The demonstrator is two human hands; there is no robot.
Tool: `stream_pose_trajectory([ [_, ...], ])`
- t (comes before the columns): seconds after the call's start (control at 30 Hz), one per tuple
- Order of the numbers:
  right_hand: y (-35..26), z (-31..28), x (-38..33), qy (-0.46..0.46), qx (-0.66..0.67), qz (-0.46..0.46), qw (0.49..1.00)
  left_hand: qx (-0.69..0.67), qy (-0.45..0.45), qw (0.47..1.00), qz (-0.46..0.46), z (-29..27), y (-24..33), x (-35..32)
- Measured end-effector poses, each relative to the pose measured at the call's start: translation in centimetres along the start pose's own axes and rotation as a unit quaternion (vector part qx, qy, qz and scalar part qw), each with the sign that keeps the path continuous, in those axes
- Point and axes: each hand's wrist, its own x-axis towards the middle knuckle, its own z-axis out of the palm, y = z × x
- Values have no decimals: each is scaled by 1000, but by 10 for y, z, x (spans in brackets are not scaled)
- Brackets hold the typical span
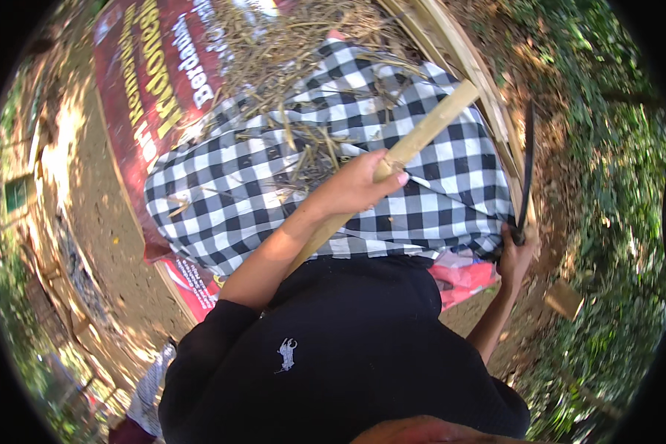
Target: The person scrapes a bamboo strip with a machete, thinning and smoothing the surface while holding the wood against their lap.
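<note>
The wearer's black shirt (340, 318) occupies the near foreground. Beyond it, a bamboo strip (440, 118) lies diagonally across the checked cloth (214, 166); the left hand (355, 183) is closed around it. The right hand (519, 253) grasps a dark knife (528, 163) by its handle, beside the wooden rail (498, 122), apart from the strip. Assessed hazard: an inward swing could glance off the strip into the left hand or cloth; loose shavings (303, 166) could let the strip slide.

I see room to reach over the checked cloth (459, 196), between the bamboo strip (434, 128) and the dark blade (529, 152); beside this blade, pale rails (495, 109) obstruct.
</note>
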Motion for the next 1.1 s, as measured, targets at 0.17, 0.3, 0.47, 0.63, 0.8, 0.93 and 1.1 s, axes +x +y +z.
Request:
stream_pose_trajectory([
  [0.17,39,7,-12,-55,-42,67,995,-33,-9,998,-51,5,10,6],
  [0.3,52,10,-23,-48,-39,63,996,-50,-6,998,-46,-7,9,3],
  [0.47,-6,-1,-18,39,-24,18,999,-137,1,990,-29,-27,5,-8],
  [0.63,-92,17,-1,29,12,-142,989,-126,63,990,10,-49,5,-21],
  [0.8,-156,68,16,-23,-31,-252,967,-105,171,979,46,-88,18,-64],
  [0.93,-210,99,22,-33,-60,-266,961,-141,302,939,84,-115,4,-106],
  [1.1,-248,134,43,-54,-94,-248,963,-155,336,925,88,-123,-9,-129],
])
